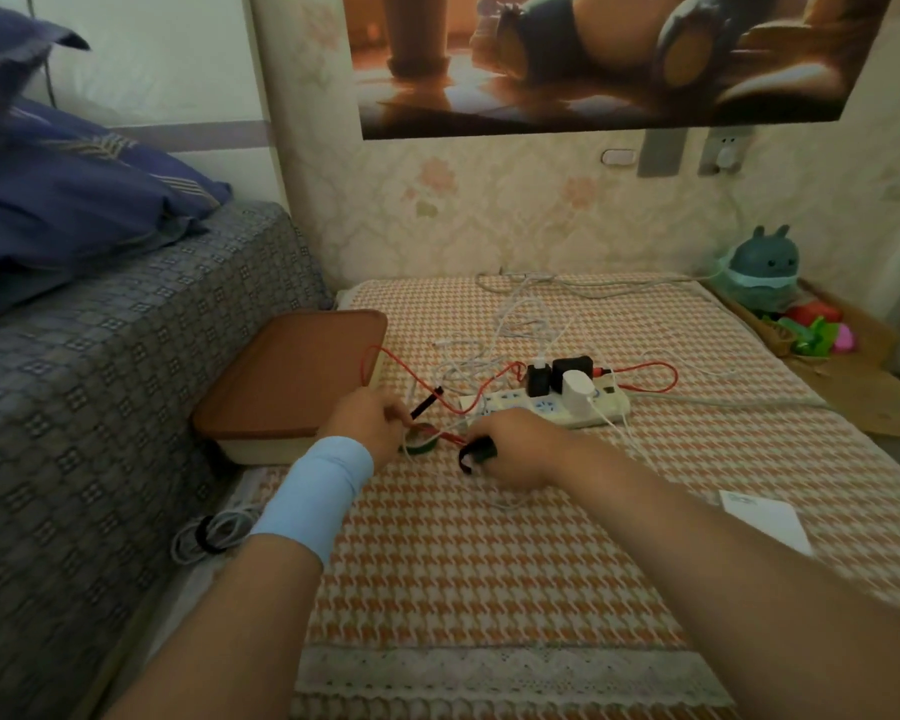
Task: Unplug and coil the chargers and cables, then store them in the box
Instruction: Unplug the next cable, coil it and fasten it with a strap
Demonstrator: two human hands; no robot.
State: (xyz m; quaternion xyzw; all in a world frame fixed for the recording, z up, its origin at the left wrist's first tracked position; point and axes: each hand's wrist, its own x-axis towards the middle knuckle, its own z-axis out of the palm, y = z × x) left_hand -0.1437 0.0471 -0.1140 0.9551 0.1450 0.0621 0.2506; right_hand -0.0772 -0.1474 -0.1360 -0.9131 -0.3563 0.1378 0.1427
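A white power strip [552, 405] lies on the checked table cover with two black chargers [557, 377] and a white charger [578, 389] plugged in. A red cable [640, 368] loops from the strip to my hands, and tangled white cables [494, 335] lie behind it. My left hand [370, 420] pinches the red cable near its black plug end [427, 401]. My right hand [515, 444] grips a black strap [476, 453] and the red cable. A green ring of tape [421, 441] lies between my hands. The brown-lidded box [292, 376] stands at the left.
A coiled white cable with a black tie [211, 535] lies at the table's left edge, beside the grey bed cover [100, 407]. A white card [765, 517] lies at the right. A blue-green toy [762, 267] and coloured toys sit at the far right corner.
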